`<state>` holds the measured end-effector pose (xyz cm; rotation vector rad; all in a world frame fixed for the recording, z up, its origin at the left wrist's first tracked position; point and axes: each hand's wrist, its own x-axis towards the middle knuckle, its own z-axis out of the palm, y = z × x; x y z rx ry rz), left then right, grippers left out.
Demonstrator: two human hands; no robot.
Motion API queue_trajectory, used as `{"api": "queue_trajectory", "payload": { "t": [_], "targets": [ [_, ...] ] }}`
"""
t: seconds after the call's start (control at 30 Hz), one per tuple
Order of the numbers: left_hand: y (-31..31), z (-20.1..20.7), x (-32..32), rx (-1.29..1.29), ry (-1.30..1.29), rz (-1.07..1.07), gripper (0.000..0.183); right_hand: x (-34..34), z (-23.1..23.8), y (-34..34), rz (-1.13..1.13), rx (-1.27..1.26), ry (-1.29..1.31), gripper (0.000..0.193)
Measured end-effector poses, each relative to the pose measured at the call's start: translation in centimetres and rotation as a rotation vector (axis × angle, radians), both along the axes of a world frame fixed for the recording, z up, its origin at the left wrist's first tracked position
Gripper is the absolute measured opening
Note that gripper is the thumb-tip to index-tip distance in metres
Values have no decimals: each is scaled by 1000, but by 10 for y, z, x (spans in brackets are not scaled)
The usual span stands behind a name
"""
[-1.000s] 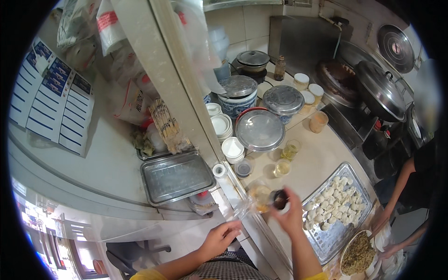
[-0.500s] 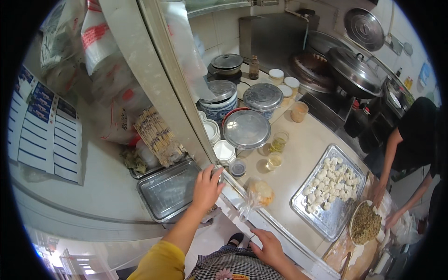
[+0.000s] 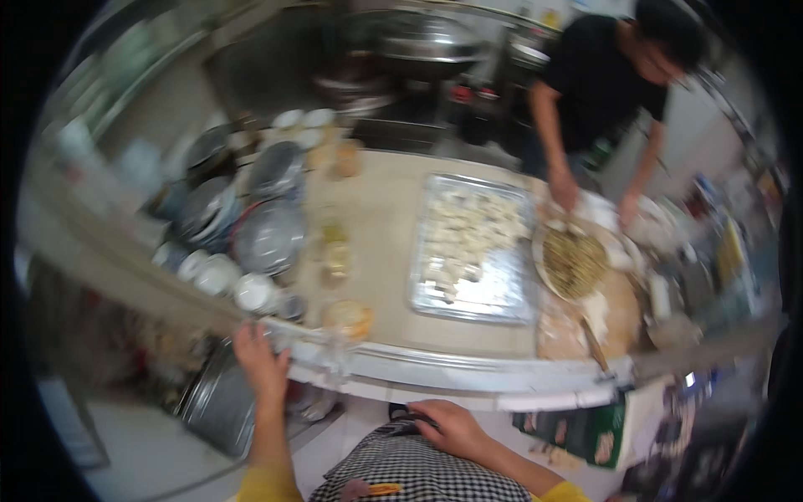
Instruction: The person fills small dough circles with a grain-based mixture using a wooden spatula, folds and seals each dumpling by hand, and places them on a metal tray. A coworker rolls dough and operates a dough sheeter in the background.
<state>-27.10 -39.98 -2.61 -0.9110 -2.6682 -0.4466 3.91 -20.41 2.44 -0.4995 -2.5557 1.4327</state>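
My left hand [image 3: 263,365] is at the near left corner of the counter, fingers stretched and apart against the white ledge [image 3: 376,366]. It appears to touch the ledge, though motion blur hides the contact. Below its wrist lies an empty-looking metal tray [image 3: 219,406]. My right hand [image 3: 453,430] hovers by the front of my checked apron [image 3: 393,462], thumb and fingers apart, with nothing plainly held. Closest to my left hand on the counter are a small grey cup [image 3: 292,308] and a clear bag with something orange-yellow [image 3: 349,319].
A metal tray of dumplings [image 3: 424,289] rests mid-counter. Beyond the ledge, a person in black [image 3: 585,75] reaches toward a bowl of minced filling [image 3: 575,263]. Lidded pots [image 3: 269,237] and white bowls [image 3: 256,293] crowd the left; a wok with a lid [image 3: 427,40] stands behind.
My view has swung to the right, bringing the other person and the right side more into sight. My left hand stays by the ledge corner; my right hand stays near my apron.
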Motion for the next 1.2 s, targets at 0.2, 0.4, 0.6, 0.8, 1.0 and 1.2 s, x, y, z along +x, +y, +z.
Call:
{"api": "queue_trajectory", "payload": {
  "t": [0.2,0.4,0.6,0.8,1.0,1.2],
  "targets": [
    [33,21,71,173,89,-451,32,62,-7,40,-299,-11,-10,27],
    [132,33,178,162,-244,-979,27,170,-47,183,-953,574,-8,24],
    [212,10,238,66,-384,-953,37,244,-79,274,-877,373,-494,12],
    [249,-7,269,50,-591,-713,35,267,-88,308,-917,209,-94,8],
    [283,6,281,38,-646,-788,33,234,-105,333,-1037,391,-205,18],
    [321,12,258,-50,-744,-1022,28,257,-90,336,-1270,-469,160,20]
  ]
}}
